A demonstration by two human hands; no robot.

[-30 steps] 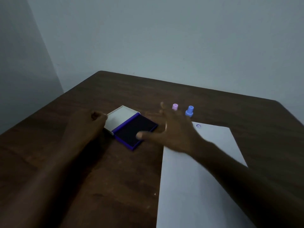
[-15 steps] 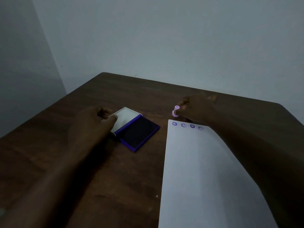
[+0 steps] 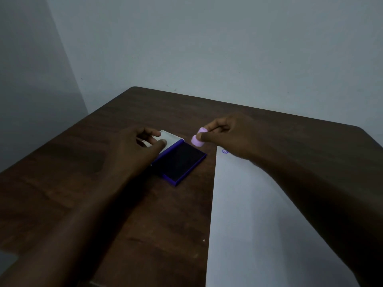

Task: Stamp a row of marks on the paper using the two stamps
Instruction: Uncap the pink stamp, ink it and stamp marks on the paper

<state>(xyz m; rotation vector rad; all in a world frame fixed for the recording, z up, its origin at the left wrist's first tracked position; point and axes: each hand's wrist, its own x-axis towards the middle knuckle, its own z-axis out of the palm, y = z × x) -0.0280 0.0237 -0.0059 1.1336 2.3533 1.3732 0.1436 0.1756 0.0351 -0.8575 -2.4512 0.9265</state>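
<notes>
My right hand (image 3: 226, 134) pinches a small pink stamp (image 3: 198, 139) and holds it tilted in the air, just past the far right corner of the open ink pad (image 3: 182, 162). My left hand (image 3: 141, 146) rests its fingertips on the pad's white lid (image 3: 169, 139), which lies folded open to the left. The white paper (image 3: 248, 214) lies right of the pad. One purple mark (image 3: 225, 151) shows at its top left corner; my right forearm hides the rest of the row. The blue stamp is hidden.
The dark wooden table (image 3: 103, 183) carries everything; its far edge meets a pale wall. Bare wood lies left of and in front of the ink pad.
My right hand has lifted the pink stamp off the table and carried it left toward the ink pad. My left hand has stayed on the lid.
</notes>
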